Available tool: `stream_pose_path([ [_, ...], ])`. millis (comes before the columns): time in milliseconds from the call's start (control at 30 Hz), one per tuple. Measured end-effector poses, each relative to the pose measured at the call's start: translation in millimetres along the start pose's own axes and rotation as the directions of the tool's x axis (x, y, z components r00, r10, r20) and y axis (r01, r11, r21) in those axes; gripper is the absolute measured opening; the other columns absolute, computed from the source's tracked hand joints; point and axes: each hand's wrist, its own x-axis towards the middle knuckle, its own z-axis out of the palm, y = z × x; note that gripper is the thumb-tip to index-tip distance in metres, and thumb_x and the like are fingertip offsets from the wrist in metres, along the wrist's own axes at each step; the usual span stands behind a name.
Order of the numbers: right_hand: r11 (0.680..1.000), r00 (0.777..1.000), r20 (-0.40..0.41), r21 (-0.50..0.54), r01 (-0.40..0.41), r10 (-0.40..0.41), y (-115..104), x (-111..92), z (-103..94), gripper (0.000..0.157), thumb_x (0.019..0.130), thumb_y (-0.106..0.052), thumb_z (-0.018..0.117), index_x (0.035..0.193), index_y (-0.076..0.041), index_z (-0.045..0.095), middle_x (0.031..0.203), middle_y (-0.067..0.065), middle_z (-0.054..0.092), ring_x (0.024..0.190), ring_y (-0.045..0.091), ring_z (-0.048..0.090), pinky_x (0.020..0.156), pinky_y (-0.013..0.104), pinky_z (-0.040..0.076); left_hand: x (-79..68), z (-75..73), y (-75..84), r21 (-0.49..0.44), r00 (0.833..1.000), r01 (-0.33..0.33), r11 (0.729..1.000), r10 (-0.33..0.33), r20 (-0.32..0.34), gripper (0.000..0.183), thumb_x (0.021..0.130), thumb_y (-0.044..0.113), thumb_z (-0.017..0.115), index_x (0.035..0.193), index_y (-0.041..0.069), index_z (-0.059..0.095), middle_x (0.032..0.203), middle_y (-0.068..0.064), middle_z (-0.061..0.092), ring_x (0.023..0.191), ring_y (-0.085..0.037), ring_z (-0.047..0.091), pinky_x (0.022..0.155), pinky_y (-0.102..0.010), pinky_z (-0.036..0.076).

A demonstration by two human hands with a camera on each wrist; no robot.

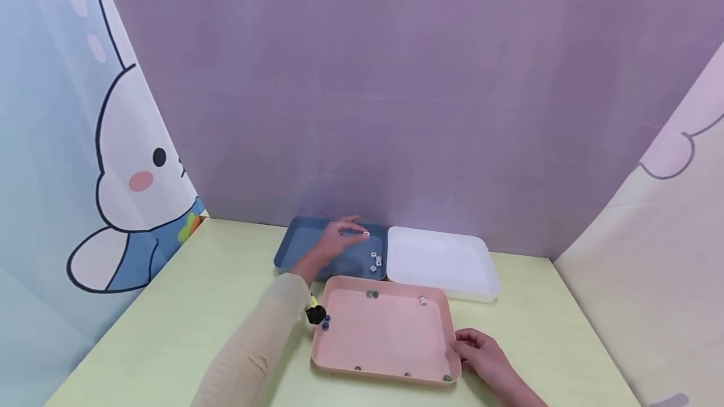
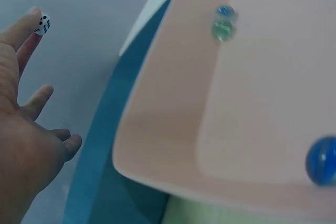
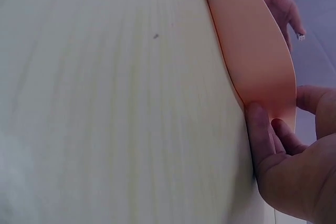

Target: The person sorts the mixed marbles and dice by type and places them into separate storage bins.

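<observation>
Between thumb and fingertip my left hand (image 1: pixel 335 242) pinches a white die (image 2: pixel 43 24) with dark pips, held over the blue tray (image 1: pixel 300 240). Several more white dice (image 1: pixel 376 260) lie in that tray's right part. My right hand (image 1: pixel 483 357) grips the right side of the pink tray (image 1: pixel 390 338), fingers along its outer wall and thumb at the rim in the right wrist view. Inside the pink tray are another white die (image 1: pixel 423 301), a green marble (image 2: pixel 222 30) beside a blue one, blue marbles (image 1: pixel 325 325) at the left wall and several along the near wall.
A white tray (image 1: pixel 441 262) stands right of the blue one, both behind the pink tray. Pale wood-grain table (image 1: pixel 153 331) lies under them. A purple cloth (image 1: pixel 396 93) rises behind the trays, with printed cloths at both sides.
</observation>
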Motion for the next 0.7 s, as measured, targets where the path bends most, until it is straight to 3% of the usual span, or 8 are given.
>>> stream_pose_path([
  [300, 1.000, 1.000, -0.002, -0.004, 0.010, -0.010, 0.0, -2.0, 1.6, 0.034, 0.092, -0.015, 0.065, 0.113, 0.011, 0.058, 0.090, 0.008, 0.065, 0.082, 0.020, 0.063, 0.065, 0.027, 0.052, -3.8, -1.9, -16.6, 0.041, 0.999, 0.005, 0.999, -0.004, -0.035, 0.024, 0.084, 0.033, 0.077, 0.100, 0.015, 0.078, 0.147, -0.003, 0.043, 0.141, -0.026, 0.027, 0.105, -0.055, 0.033],
  [700, 1.000, 1.000, -0.011, 0.000, 0.019, -0.019, 0.9, -2.8, 2.4, 0.034, 0.092, -0.013, 0.064, 0.114, 0.012, 0.057, 0.091, 0.008, 0.065, 0.082, 0.020, 0.063, 0.067, 0.028, 0.054, 1.2, -2.6, -7.6, -0.003, 0.999, 0.011, 1.000, -0.011, -0.035, 0.029, 0.085, 0.033, 0.076, 0.105, 0.012, 0.076, 0.145, -0.010, 0.046, 0.140, -0.030, 0.029, 0.106, -0.056, 0.032],
])
